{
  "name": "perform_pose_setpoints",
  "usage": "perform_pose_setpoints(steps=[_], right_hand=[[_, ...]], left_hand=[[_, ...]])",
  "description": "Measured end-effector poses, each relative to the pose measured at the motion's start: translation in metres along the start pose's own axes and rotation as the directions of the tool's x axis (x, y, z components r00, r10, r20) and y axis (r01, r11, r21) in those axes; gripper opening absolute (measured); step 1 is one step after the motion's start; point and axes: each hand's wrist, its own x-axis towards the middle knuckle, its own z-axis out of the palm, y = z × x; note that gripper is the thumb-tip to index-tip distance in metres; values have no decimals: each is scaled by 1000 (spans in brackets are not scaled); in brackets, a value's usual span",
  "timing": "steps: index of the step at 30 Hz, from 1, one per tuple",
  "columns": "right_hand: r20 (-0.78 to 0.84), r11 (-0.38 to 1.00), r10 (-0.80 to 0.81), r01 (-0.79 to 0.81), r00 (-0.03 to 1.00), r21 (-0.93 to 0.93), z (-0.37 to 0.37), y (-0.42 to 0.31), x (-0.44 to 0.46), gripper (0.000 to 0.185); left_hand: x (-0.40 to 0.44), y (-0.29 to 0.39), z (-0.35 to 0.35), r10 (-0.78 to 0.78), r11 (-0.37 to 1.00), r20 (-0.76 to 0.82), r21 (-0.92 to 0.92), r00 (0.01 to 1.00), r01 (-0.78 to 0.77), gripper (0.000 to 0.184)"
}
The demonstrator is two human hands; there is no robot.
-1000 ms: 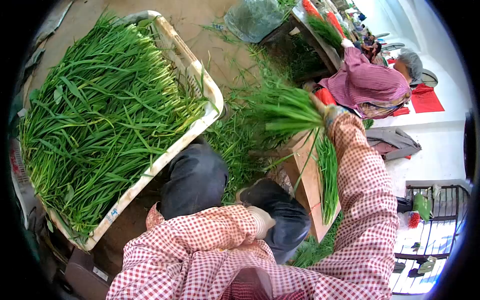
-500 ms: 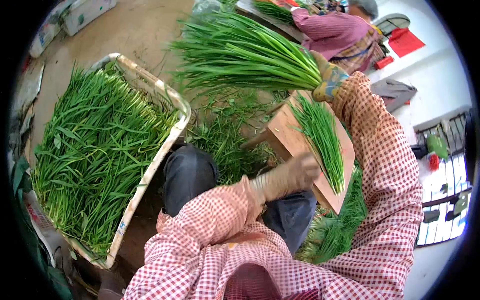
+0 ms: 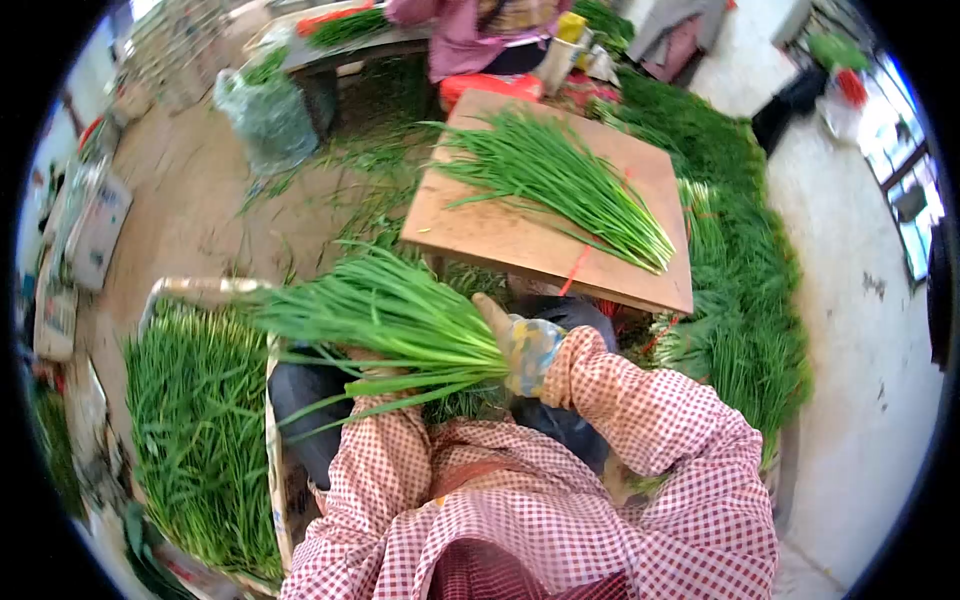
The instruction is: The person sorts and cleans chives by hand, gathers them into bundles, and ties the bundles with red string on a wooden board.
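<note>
My right hand [image 3: 522, 348], in a patterned glove, is closed around the stem ends of a bunch of long green leaves [image 3: 400, 325]. The leaves fan out to the left above my lap. Under them is my left hand [image 3: 374, 368], mostly covered, with its fingers hidden. Another green bunch [image 3: 560, 180] lies on the wooden board [image 3: 470, 225] ahead, and a red tie [image 3: 574, 270] hangs over the board's front edge.
At the left stands a white crate [image 3: 273, 430] filled with green leaves [image 3: 200, 430]. Tied bunches [image 3: 745, 270] cover the floor at the right. Beyond the board, a person in a pink top [image 3: 455, 45] sits near a table [image 3: 350, 50] and a plastic bag [image 3: 265, 115].
The view has swung, bringing the board up front. My right hand has brought the held bunch down over my lap. My left hand has moved from beside the board to beneath the leaves.
</note>
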Motion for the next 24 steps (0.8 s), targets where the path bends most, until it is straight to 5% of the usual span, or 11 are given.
perform_pose_setpoints(steps=[2,4,5,6,8,9,12,15,18,22,24], right_hand=[[-127,978,-167,181,978,102,12,59,7,86],[-380,924,-321,198,868,-327,-15,52,-25,58],[-346,948,-139,226,928,225,-18,79,8,63],[-298,680,48,188,953,709,-34,77,22,70],[-157,143,242,124,958,982,-80,82,-2,50],[-250,89,191,237,949,967,-105,76,-24,49],[-331,88,281,319,901,944,-157,114,-38,50],[-291,-91,289,329,912,940,-197,151,-49,43],[-250,-163,152,274,956,948,-208,217,-28,43],[-226,-105,128,239,966,965,-193,239,-19,48],[-243,22,131,242,961,970,-192,237,-23,51]], left_hand=[[14,-13,18,-18,996,57,89,998,13,78],[30,-29,44,-43,988,133,151,990,22,78],[41,-36,59,-52,985,174,173,983,21,79],[51,-44,76,-57,982,213,190,975,16,79],[80,-62,112,-55,979,295,205,954,-7,79],[94,-71,130,-49,979,328,205,943,-20,79],[140,-96,174,-25,980,401,191,916,-58,79],[183,-108,196,36,981,427,157,903,-114,80],[222,-98,187,99,974,413,145,905,-172,80],[260,-26,156,-70,950,61,309,996,48,83],[250,4,171,173,942,-40,300,984,-153,82]])
